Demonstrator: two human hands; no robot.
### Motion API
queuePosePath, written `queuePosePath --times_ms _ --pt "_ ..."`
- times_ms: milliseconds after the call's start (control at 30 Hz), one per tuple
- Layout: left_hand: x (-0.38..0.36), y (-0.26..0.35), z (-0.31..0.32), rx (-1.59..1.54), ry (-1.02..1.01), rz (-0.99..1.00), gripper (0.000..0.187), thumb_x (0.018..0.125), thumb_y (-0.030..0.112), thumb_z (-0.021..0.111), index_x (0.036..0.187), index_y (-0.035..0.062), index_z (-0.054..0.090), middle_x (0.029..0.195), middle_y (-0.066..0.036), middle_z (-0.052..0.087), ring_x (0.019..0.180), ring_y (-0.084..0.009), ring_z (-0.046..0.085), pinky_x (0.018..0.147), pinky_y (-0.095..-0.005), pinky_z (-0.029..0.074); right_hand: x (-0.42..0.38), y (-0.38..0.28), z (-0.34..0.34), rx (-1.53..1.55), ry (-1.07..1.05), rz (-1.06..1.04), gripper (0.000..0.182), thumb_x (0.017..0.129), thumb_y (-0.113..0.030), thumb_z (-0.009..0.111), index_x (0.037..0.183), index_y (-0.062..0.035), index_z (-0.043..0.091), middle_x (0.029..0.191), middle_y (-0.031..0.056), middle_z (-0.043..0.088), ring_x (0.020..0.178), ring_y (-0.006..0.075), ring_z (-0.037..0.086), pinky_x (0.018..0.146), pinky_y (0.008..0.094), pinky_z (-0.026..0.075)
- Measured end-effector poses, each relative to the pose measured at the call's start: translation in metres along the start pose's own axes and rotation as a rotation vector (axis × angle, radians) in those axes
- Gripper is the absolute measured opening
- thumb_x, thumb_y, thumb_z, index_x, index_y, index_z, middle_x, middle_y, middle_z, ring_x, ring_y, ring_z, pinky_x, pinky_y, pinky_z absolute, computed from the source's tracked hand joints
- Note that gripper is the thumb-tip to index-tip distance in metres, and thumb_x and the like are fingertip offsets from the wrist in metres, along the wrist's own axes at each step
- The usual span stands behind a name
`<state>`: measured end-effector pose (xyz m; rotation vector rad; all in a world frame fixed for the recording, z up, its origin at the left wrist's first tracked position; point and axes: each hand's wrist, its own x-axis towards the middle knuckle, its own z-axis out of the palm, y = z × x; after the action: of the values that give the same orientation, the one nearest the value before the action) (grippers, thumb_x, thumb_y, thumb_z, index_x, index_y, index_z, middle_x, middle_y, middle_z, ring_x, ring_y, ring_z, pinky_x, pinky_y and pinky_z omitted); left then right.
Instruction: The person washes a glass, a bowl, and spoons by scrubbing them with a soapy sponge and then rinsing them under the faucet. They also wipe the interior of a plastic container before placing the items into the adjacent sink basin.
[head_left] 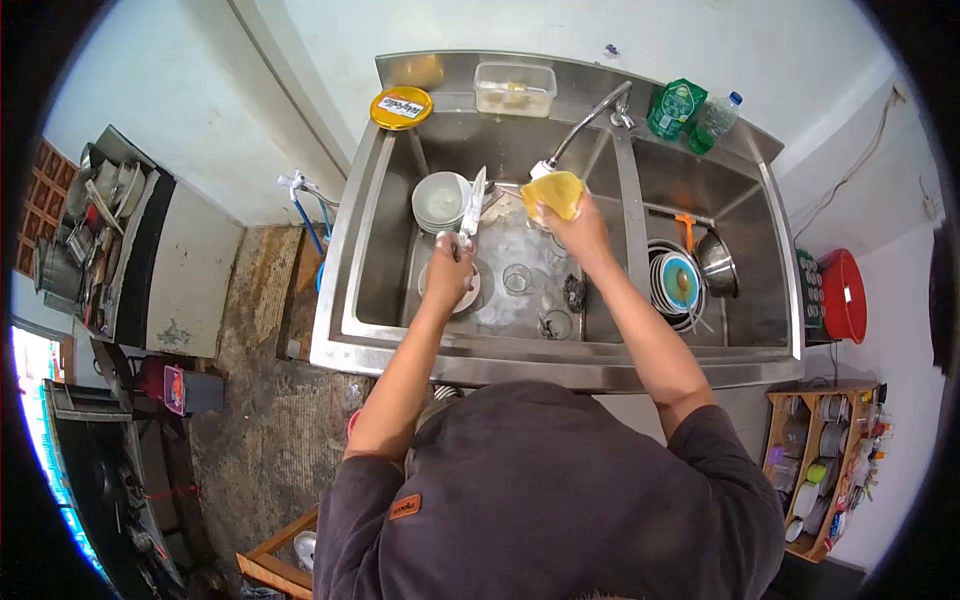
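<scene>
My left hand [449, 270] is closed around the handle of a knife [474, 207], its soapy blade pointing up toward the back of the sink. My right hand [577, 226] grips a yellow sponge [556, 192] just below the spout of the tap [585, 125]. Sponge and knife are apart. Stacked white bowls [440, 198] stand left of the blade in the left basin, and a white plate [463, 295] lies partly hidden under my left hand. Foamy water, a glass [517, 279], another glass [556, 323] and a dark scrubber [574, 292] are on the basin floor.
The right basin holds stacked plates [664, 278], a steel bowl [716, 262] and an orange-handled tool [685, 228]. Along the back ledge are a yellow lid [401, 107], a clear plastic tub [514, 90], a green pouch [676, 108] and a bottle [714, 122].
</scene>
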<state>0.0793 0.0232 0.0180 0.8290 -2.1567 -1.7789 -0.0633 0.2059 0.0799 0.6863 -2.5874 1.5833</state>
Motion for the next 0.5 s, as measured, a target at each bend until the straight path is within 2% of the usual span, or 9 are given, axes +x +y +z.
queuePosePath --times_ms 33,100,167,233,267,300,367,433,500 --pt "-0.004 0.005 0.000 0.003 -0.007 -0.009 0.021 0.096 0.021 0.056 0.101 0.0029 0.049 0.080 -0.011 0.061 0.051 -0.0168 0.058 0.042 -0.0334 0.044 -0.005 -0.012 -0.003 -0.001 -0.001 0.012 0.048 0.078 -0.015 0.075 0.121 -0.0033 0.057 0.111 0.0131 0.066 0.100 0.0280 0.065 0.087 0.0366 0.051" --pt "-0.009 0.017 0.001 -0.113 0.000 0.062 0.022 0.093 0.019 0.061 0.101 0.0024 0.050 0.080 -0.012 0.062 0.051 -0.0161 0.060 0.041 -0.0324 0.043 -0.017 -0.038 -0.001 -0.154 0.005 -0.442 0.050 0.075 -0.012 0.075 0.121 -0.0055 0.057 0.111 0.0143 0.065 0.102 0.0325 0.063 0.090 0.0387 0.050" --pt "-0.006 0.018 -0.001 -0.133 -0.079 -0.047 0.020 0.090 0.013 0.062 0.102 0.0010 0.051 0.082 -0.015 0.062 0.062 -0.0224 0.065 0.052 -0.0357 0.048 -0.030 -0.051 0.009 -0.196 -0.054 -0.474 0.051 0.072 -0.007 0.070 0.122 -0.0074 0.058 0.112 0.0135 0.063 0.106 0.0354 0.059 0.093 0.0404 0.048" --pt "-0.004 0.001 0.003 0.228 -0.040 0.620 0.017 0.093 0.011 0.058 0.104 0.0003 0.050 0.083 -0.017 0.061 0.078 -0.0294 0.066 0.066 -0.0397 0.049 -0.033 -0.041 0.024 -0.297 -0.229 -0.747 0.051 0.072 0.000 0.062 0.122 -0.0084 0.059 0.113 0.0126 0.063 0.111 0.0327 0.056 0.093 0.0408 0.048" --pt "-0.008 0.003 0.005 0.151 -0.094 0.419 0.014 0.094 0.010 0.052 0.104 0.0000 0.050 0.087 -0.021 0.062 0.092 -0.0364 0.063 0.077 -0.0419 0.046 -0.031 -0.037 0.025 -0.350 -0.253 -0.742 0.052 0.070 0.003 0.057 0.121 -0.0083 0.060 0.115 0.0115 0.062 0.112 0.0318 0.055 0.094 0.0413 0.048" --pt "-0.014 0.013 0.006 0.152 -0.100 0.415 0.014 0.094 0.010 0.052 0.104 0.0000 0.050 0.087 -0.021 0.062 0.092 -0.0364 0.063 0.077 -0.0419 0.046 -0.019 -0.025 0.028 -0.350 -0.253 -0.734 0.052 0.070 0.003 0.057 0.121 -0.0083 0.060 0.115 0.0115 0.062 0.112 0.0318 0.055 0.094 0.0413 0.048" --pt "-0.023 0.027 0.007 0.240 -0.142 0.130 0.017 0.095 0.014 0.050 0.105 -0.0001 0.050 0.089 -0.022 0.062 0.086 -0.0357 0.063 0.073 -0.0411 0.047 0.001 -0.009 0.028 -0.354 -0.062 -0.593 0.052 0.069 0.002 0.058 0.119 -0.0099 0.061 0.115 0.0104 0.060 0.112 0.0319 0.054 0.095 0.0423 0.047" --pt "-0.014 0.007 0.008 0.200 -0.159 0.133 0.019 0.096 0.017 0.049 0.105 0.0001 0.050 0.086 -0.021 0.062 0.080 -0.0345 0.061 0.072 -0.0413 0.046 -0.008 -0.013 0.027 -0.354 -0.045 -0.558 0.051 0.069 0.002 0.057 0.118 -0.0110 0.062 0.113 0.0106 0.060 0.110 0.0322 0.055 0.096 0.0421 0.046" --pt "-0.012 0.004 0.006 0.095 -0.204 0.180 0.022 0.098 0.021 0.048 0.106 -0.0003 0.050 0.083 -0.020 0.061 0.076 -0.0323 0.060 0.070 -0.0412 0.046 -0.029 -0.026 0.026 -0.336 -0.226 -0.784 0.046 0.069 0.002 0.060 0.114 -0.0094 0.063 0.109 0.0113 0.063 0.104 0.0312 0.058 0.085 0.0416 0.051"
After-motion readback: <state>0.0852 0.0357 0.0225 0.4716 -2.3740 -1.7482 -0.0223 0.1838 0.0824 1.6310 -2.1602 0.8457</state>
